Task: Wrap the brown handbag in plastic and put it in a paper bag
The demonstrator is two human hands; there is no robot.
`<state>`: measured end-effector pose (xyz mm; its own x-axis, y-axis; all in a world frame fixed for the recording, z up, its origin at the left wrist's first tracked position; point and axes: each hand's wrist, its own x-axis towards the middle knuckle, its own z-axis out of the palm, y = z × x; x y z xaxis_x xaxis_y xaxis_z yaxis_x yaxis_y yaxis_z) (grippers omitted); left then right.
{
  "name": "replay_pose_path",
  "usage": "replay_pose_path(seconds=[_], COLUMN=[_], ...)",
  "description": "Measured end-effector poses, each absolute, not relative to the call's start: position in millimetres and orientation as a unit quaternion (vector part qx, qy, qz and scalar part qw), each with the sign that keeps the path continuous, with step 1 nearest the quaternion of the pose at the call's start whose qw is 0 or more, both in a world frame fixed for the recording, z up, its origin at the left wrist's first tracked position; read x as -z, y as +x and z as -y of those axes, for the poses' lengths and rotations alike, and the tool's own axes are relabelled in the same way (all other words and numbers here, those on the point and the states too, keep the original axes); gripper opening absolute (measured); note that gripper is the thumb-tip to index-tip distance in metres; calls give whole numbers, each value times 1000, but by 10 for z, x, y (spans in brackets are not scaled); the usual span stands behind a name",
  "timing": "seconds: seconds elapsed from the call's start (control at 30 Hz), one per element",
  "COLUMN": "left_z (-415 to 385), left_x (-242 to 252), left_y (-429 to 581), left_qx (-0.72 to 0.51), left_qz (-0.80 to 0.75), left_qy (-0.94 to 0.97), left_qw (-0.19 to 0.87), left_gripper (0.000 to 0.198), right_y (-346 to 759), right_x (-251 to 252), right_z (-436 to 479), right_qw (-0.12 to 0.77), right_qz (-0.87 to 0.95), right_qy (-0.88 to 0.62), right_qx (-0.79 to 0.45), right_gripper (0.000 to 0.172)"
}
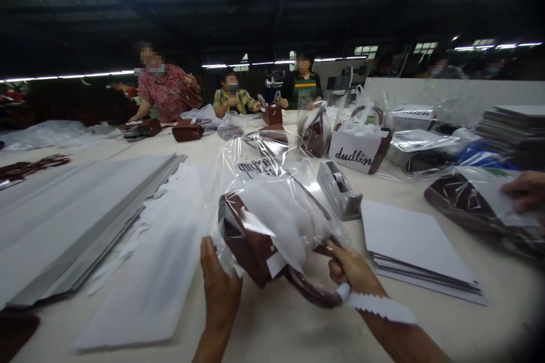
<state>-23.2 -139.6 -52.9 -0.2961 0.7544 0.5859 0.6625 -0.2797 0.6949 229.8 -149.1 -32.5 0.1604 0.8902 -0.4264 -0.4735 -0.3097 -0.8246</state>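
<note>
White table [272, 332] is filling the foreground. Left hand [220, 281] is holding the lower left edge of a clear plastic bag [225, 181], thumb and fingers closing on the film. Right hand [355, 266] is gripping narrow, fingers curling around a dark brown part of the handbag [251, 241]; can't tell if that's strap or handle. Handbag is sitting tilted between both hands, partly inside the plastic, white wrapping [283, 212] covering its front. Its handle [313, 290] is looping toward the wearer; a zigzag-edged white strip [383, 307] is running from it across the right wrist. Long white sheets [140, 278] are lying left; a stack of white boards [419, 241] is lying right. Tape dispenser [339, 191] is standing just beyond the handbag. Farther, a "dudlin" bag [356, 147] is standing upright. Co-worker in a floral shirt [168, 91] is standing behind the table's far side.
</note>
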Motion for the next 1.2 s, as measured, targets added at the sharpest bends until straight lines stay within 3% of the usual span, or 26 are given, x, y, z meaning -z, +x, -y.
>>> replay_pose_path(seconds=[0.07, 0.17, 0.3, 0.4, 0.5, 0.57, 0.8, 1.0, 1.2], left_z=[1472, 1587, 1626, 1616, 1627, 1631, 1502, 1488, 1427], left_x=[375, 109, -146, -227, -279, -310, -289, -457, -328], left_y=[-168, -22, 153, 187, 167, 153, -76, -202, -300], left_qx=[-531, -501, -405, -367, -400, -410, -364, -396, -473], left_qz=[-604, -548, -435, -365, -314, -293, -211, -300, -378], left_qy=[593, 646, 779, 833, 834, 838, 889, 868, 794], left_qw=[-38, -175, -198, -193, -213, -209, -178, -10, 52], left_gripper=[78, 77, 60, 63, 39, 28, 30, 14, 11], right_y=[2422, 2486, 2447, 2440, 2471, 2497, 2665, 2925, 3208], right_x=[158, -96, -353, -486, -594, -657, -878, -1055, -1429], right_z=[1344, 1192, 1150, 1186, 1212, 1206, 1128, 978, 915], right_qw=[538, 510, 461, 424, 392, 376, 344, 315, 276], right_qz=[223, 265, 318, 355, 385, 396, 418, 438, 458], right_qy=[-546, -570, -592, -599, -606, -614, -639, -654, -684], right_qx=[-602, -587, -579, -580, -575, -570, -547, -531, -496], right_gripper=[30, 11, 8, 10, 14, 16, 18, 12, 27])
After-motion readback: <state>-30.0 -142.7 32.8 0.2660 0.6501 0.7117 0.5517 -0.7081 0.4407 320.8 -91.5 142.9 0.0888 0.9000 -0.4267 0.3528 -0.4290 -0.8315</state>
